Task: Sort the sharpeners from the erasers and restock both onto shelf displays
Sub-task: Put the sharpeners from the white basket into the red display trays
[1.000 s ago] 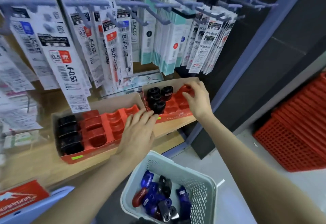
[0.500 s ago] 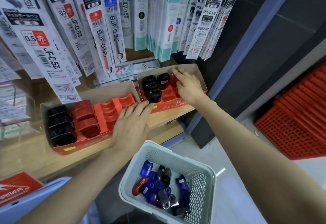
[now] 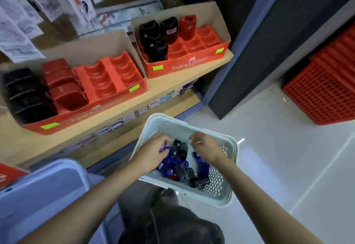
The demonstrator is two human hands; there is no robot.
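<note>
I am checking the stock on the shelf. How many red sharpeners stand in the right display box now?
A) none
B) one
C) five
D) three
B: only one red sharpener stands in the right display box, in the back row beside the black ones; the slots in front of it are empty.

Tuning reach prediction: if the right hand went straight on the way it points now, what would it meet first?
Probably the black sharpener atop the pile in the basket; the right hand points left and down at it. Depth is unclear.
</note>
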